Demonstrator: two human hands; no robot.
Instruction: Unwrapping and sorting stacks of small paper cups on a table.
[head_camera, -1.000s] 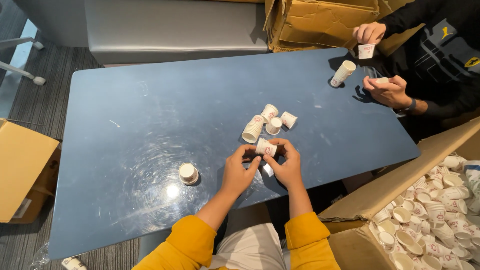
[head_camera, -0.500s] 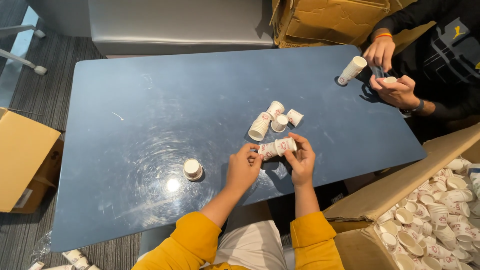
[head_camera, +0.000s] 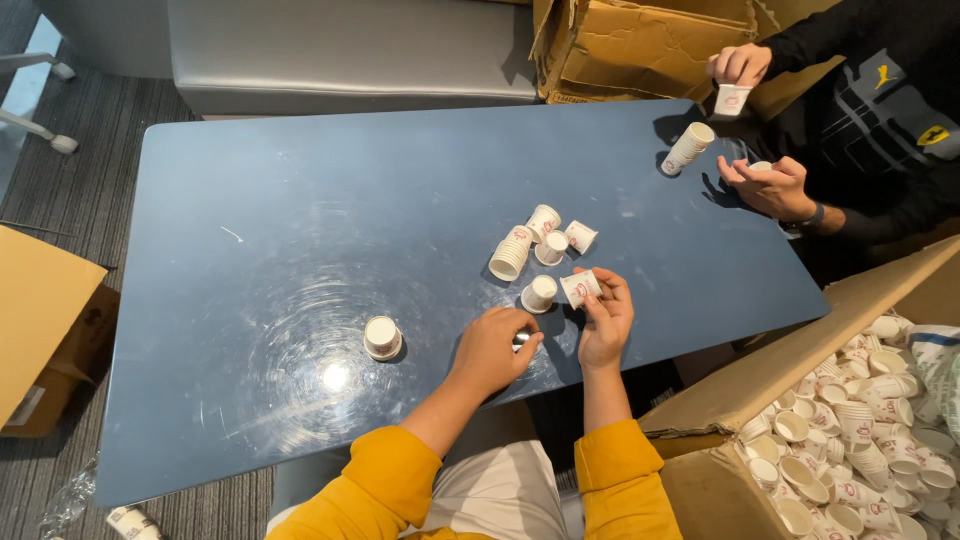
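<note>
- The right hand (head_camera: 604, 318) is curled around a small white paper cup (head_camera: 580, 288), which is pinched on its side just above the blue surface (head_camera: 300, 230).
- The left hand (head_camera: 495, 345) is closed into a loose fist near the surface edge; something small seems to be tucked in it, but what it is cannot be told.
- One more cup (head_camera: 540, 293) is stood upside down just beside the held cup.
- A small heap of cups (head_camera: 530, 240) is lying close behind, within easy reach of both hands.
- A single cup (head_camera: 382, 337) is set apart to the left.
- A big cardboard box full of cups (head_camera: 860, 440) is kept at the right side.
- Across the surface, another person's hands (head_camera: 765, 185) are busy with cups too, beside a short stack (head_camera: 688, 148).
</note>
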